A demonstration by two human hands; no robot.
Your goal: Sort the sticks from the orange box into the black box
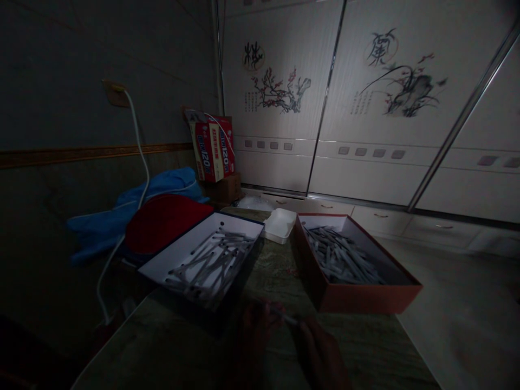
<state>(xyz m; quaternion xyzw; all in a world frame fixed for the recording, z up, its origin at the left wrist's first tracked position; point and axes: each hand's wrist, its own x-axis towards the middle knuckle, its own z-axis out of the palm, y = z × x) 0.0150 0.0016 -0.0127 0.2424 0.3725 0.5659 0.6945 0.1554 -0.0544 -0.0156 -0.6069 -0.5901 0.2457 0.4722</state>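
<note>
Slim pale stick, kinda pen-like, sits right between the two hands, slanting from the left fingertips down to the right hand. The right hand is pinching its near end. The left hand is at the far end, but it's so dark and blurry there I can't tell if those fingers actually grip it.

All this is just above a greenish, marble-look table. Past the hands there's a dark-edged box on the left with loosely scattered sticks, and an orange-brown box on the right, piled way fuller. A little white tray sits between their far ends.

Room's pretty dim: red cloth and blue cloth bunched on the left, painted sliding doors at the back.
</note>
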